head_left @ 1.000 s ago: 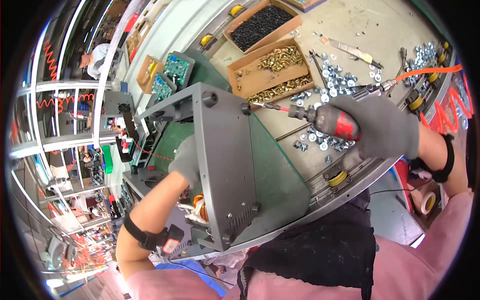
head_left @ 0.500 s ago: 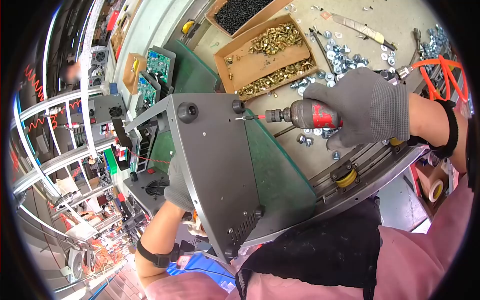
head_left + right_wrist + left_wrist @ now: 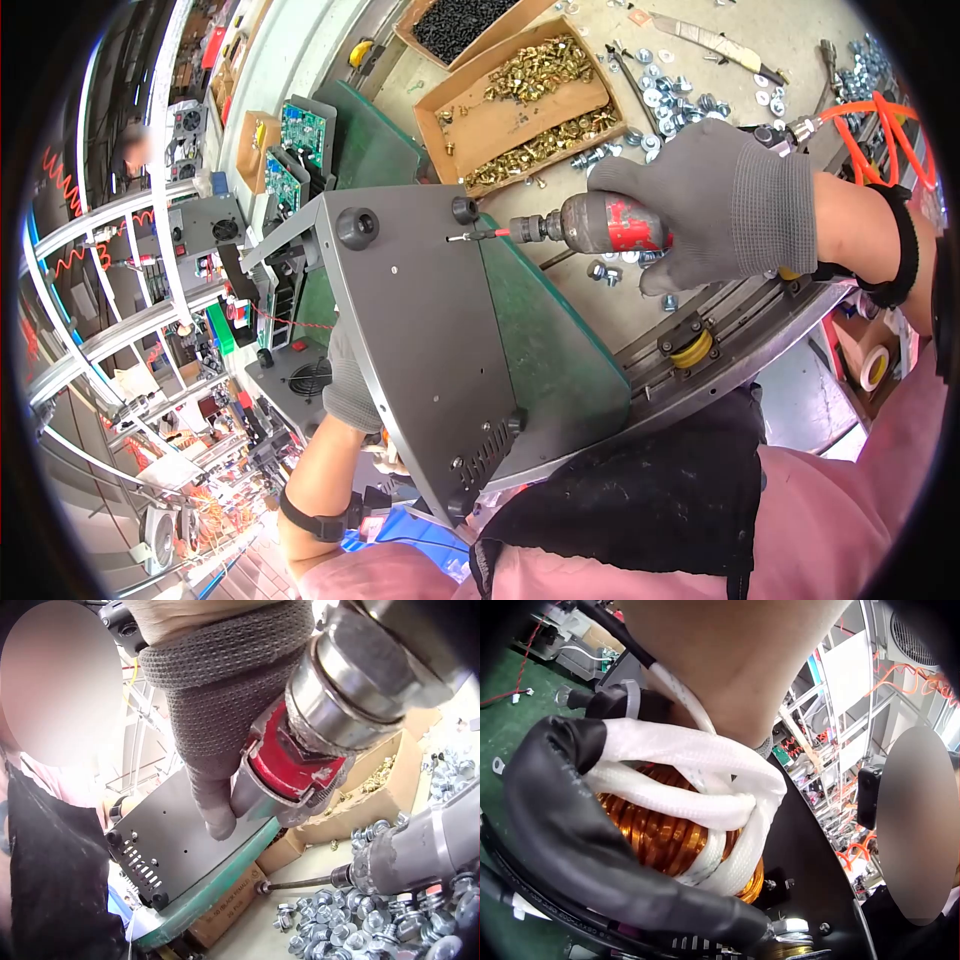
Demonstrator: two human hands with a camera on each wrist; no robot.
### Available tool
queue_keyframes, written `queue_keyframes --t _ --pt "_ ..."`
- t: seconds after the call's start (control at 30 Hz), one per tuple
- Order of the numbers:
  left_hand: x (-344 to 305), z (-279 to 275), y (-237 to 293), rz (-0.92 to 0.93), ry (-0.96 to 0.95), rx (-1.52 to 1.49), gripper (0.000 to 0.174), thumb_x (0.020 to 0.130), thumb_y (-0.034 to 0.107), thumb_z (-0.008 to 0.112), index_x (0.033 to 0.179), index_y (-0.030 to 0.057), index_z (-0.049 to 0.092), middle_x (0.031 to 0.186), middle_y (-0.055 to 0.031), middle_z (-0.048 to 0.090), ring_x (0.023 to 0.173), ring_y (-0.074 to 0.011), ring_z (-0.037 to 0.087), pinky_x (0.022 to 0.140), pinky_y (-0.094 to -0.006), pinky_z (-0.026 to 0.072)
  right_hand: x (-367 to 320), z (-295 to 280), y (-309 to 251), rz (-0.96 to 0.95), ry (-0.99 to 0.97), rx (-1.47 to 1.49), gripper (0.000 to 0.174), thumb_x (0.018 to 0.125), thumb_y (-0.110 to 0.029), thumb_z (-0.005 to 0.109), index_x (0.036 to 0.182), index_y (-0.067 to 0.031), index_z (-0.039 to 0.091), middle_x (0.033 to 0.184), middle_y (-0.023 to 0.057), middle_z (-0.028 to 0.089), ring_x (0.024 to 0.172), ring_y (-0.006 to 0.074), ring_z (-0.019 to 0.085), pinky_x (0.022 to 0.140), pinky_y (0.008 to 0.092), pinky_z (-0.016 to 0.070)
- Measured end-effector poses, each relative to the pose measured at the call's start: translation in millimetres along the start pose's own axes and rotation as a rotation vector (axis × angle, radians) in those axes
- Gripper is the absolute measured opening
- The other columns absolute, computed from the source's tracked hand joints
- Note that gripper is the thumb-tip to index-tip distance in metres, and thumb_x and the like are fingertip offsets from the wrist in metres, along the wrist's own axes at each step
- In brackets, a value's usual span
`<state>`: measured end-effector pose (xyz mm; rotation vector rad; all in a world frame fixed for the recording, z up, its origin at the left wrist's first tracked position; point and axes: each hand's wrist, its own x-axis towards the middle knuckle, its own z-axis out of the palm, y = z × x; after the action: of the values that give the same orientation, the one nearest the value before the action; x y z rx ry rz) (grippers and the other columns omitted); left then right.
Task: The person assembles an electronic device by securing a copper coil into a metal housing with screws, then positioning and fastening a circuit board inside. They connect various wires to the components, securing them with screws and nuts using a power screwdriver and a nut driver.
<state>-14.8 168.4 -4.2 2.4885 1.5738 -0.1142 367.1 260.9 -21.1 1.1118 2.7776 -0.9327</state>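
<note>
A grey metal case [image 3: 410, 300] with black rubber feet stands tilted on its edge in the head view. My gloved left hand [image 3: 348, 385] is behind its panel, on the inner side, with the fingers hidden. Inside the case, the left wrist view shows a copper coil [image 3: 667, 832] under white-sleeved leads and a thick black cable. In my gloved right hand [image 3: 715, 205] I grip a red and grey air screwdriver [image 3: 610, 222], held level. Its bit [image 3: 470, 237] points at the panel, with the tip right at a small hole beside the upper rubber foot [image 3: 464, 209].
A green board [image 3: 550, 340] lies under the case. Beyond it stand a cardboard box [image 3: 435, 125] of brass-coloured screws and another of black screws. Loose silver bolts [image 3: 337, 922] and a knife [image 3: 710, 38] lie on the bench. An orange air hose [image 3: 850, 108] trails at the right.
The screwdriver's tip has moved from beside the upper rubber foot to the panel hole near it. The case has turned its panel more towards the head camera, and the view has shifted.
</note>
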Motion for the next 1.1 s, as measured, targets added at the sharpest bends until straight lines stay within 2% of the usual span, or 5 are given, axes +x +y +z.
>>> queue_keyframes --t 0.23,0.37,0.87,0.93,1.1 --pt "-10.3 21.5 3.5 -0.611 0.089 -1.304 0.030 0.084 0.018 0.062 0.111 0.0046 0.063 0.101 -0.0113 0.066 0.084 -0.0259 0.066 0.068 -0.0373 0.0517 9.0 0.9 -4.0 -0.092 0.061 -0.096 0.056 0.070 -0.026 0.076 0.119 -0.0087 0.054 0.066 0.0154 0.063 0.067 0.0380 0.065 0.064 0.0458 0.0511" --pt "0.6 1.4 10.8 0.021 0.042 -0.005 0.028 0.084 0.018 0.062 0.108 0.0047 0.064 0.092 -0.0095 0.067 0.080 -0.0258 0.066 0.066 -0.0376 0.0511 12.8 2.4 -6.4 -0.109 0.098 -0.128 0.050 0.073 -0.026 0.075 0.116 -0.0096 0.054 0.067 0.0143 0.063 0.067 0.0371 0.065 0.064 0.0462 0.0506" --pt "16.7 -13.2 -0.7 0.036 -0.071 -0.174 0.023 0.084 0.013 0.060 0.105 0.0039 0.065 0.078 -0.0064 0.066 0.074 -0.0233 0.065 0.064 -0.0361 0.0494 15.9 1.8 -10.1 -0.146 0.263 -0.300 0.034 0.075 -0.020 0.073 0.103 -0.0168 0.054 0.070 0.0101 0.064 0.068 0.0317 0.066 0.061 0.0426 0.0490" --pt "22.6 -53.7 14.1 -0.612 -0.150 -0.824 0.027 0.086 0.005 0.055 0.111 0.0011 0.063 0.087 -0.0055 0.065 0.078 -0.0190 0.064 0.069 -0.0322 0.0520 3.8 -9.8 -19.0 -0.071 0.258 -0.166 0.040 0.073 -0.028 0.077 0.104 -0.0158 0.055 0.073 0.0113 0.064 0.070 0.0342 0.065 0.062 0.0428 0.0489" --pt "5.2 -81.2 16.8 -0.540 0.209 -1.533 0.037 0.089 0.001 0.058 0.125 -0.0086 0.052 0.112 -0.0170 0.061 0.098 -0.0238 0.065 0.084 -0.0316 0.0580 -14.4 -17.1 -40.5 -0.094 0.375 0.032 0.060 0.067 -0.036 0.082 0.116 -0.0122 0.057 0.072 0.0155 0.064 0.070 0.0379 0.064 0.061 0.0436 0.0491"
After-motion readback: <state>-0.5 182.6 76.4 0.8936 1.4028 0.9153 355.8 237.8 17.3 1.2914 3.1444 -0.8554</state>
